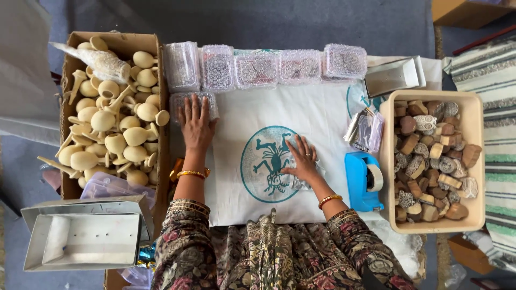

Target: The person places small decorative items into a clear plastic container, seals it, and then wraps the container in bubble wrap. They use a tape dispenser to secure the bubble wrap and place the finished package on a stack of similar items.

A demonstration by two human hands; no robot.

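Close to us, we see an open grey metal box (83,239) at the lower left. On the white cloth (322,123), our right hand (302,159) lies flat with fingers spread on a small bubble-wrapped piece (302,181), beside the blue tape holder (363,180). Our left hand (195,124) lies flat too, fingers apart, on a bubble-wrapped packet (192,103) (we cannot tell what is inside). A box of pale wooden knobs (115,115) sits left, a tub of carved wooden blocks (430,158) right. Farthest away, more wrapped packets (263,67) stand in a row.
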